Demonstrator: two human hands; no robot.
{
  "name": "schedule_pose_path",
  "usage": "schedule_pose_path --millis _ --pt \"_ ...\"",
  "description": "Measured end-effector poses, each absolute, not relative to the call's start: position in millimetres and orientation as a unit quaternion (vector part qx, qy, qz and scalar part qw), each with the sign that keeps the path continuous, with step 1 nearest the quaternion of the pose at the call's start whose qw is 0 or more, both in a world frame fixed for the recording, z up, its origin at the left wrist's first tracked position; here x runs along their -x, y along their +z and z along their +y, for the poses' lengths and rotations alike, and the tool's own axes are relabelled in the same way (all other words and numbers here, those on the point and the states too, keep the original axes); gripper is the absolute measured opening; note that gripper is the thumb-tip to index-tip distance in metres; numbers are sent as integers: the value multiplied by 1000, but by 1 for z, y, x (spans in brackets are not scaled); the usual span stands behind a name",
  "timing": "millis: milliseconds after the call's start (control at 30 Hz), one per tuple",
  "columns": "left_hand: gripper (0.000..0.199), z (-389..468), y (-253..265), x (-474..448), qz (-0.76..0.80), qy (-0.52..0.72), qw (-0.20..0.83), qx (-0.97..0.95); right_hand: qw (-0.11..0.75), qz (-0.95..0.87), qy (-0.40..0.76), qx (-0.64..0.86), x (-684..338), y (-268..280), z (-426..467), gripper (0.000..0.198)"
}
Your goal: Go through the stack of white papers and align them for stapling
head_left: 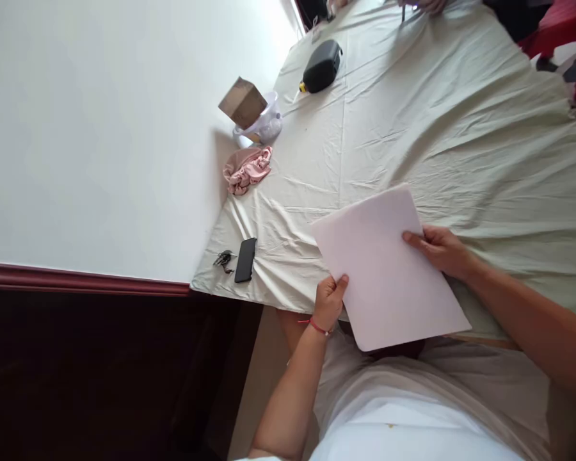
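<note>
A stack of white paper (388, 275) is held over the near edge of the cloth-covered table, tilted a little. My left hand (330, 301), with a red string bracelet at the wrist, grips its left edge with the thumb on top. On the opposite edge my right hand (439, 250) is closed, its thumb lying on the upper face. The other fingers of both hands are mostly hidden beneath the paper. How many sheets there are I cannot tell.
Along the wall side lie a black phone (246, 260), keys (224, 259), a pink scrunched cloth (248, 169) and a white basket (269, 123) holding a cardboard box (242, 102). Farther off are a black case (322, 66), another person's hand (431, 6) and a red stool (564, 31).
</note>
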State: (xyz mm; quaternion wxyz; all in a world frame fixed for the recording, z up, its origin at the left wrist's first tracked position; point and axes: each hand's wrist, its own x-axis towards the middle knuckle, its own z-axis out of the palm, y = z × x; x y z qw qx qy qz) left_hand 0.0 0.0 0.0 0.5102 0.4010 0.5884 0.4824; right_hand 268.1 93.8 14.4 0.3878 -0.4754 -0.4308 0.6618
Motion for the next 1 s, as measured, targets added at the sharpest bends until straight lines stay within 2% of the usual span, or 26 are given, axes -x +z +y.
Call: schedule_pose_path --millis 233,500,767,1000 --pt "40 -2 -18 -6 623 503 467 -375 405 -412 650 494 -280 7 93 52" --pt "37 0 -17 2 587 545 467 -375 404 -393 643 519 -284 2 97 51" --pt "44 3 -22 -3 598 565 423 -381 461 -403 558 560 -289 0 100 42" --pt "40 2 -28 -2 592 573 410 -391 503 -369 550 555 -287 -1 102 36"
